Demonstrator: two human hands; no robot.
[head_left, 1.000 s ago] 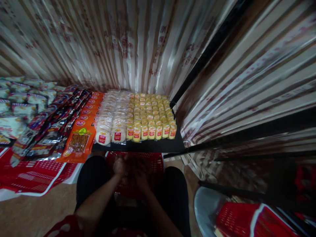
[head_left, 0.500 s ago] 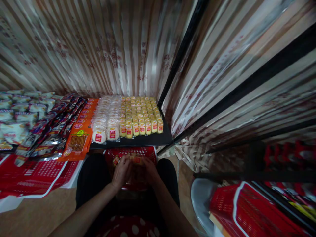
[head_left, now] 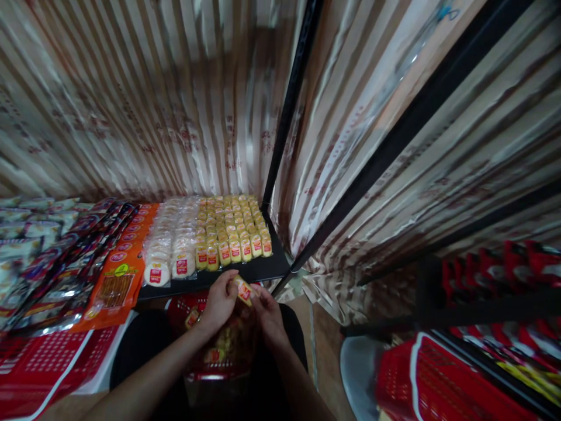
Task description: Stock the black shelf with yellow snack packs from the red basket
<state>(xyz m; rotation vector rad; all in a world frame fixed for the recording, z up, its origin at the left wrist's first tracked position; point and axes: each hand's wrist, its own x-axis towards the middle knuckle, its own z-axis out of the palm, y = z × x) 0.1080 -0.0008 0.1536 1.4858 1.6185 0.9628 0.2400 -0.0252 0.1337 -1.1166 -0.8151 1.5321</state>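
While tilted and pinched at both ends, one small yellow snack packet [head_left: 243, 290], red-labelled: left hand [head_left: 221, 299] grasping one end, right hand [head_left: 267, 313] grasping the other. Below both hands, red basket [head_left: 219, 374], containing more yellow packets [head_left: 223, 348], dimly lit. Either side of the hands, black-clad legs [head_left: 294, 330]. Just beyond the hands, black shelf [head_left: 258, 270], bearing, from right to left: close-set yellow packets [head_left: 234, 234] in rows; round white wafers [head_left: 170, 242] in clear wrap; orange bags [head_left: 116, 280]; dark, shiny pouches [head_left: 65, 292]; farthest left of left hand, white packets [head_left: 26, 248]. Well right of right hand, second red basket [head_left: 398, 374], white-handled; nearer, grey curved surface [head_left: 359, 368]. Beyond everything, striped sheeting [head_left: 175, 105].
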